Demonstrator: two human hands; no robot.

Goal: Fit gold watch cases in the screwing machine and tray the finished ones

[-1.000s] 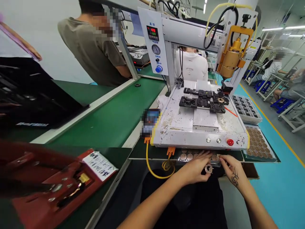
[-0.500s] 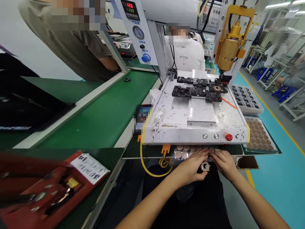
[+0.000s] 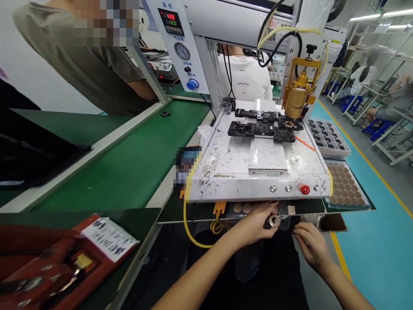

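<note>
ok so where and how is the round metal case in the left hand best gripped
Probably pinch the round metal case by its right outer rim, coming from the right: the left hand holds it from the left, leaving that curved edge exposed. The right hand, apart from it, seems well placed.

The right hand (image 3: 312,246) now hangs apart from the left hand (image 3: 256,221), instead of close beside it. The gold machine head (image 3: 296,100) now sits nearer the black fixture (image 3: 284,135).
</note>
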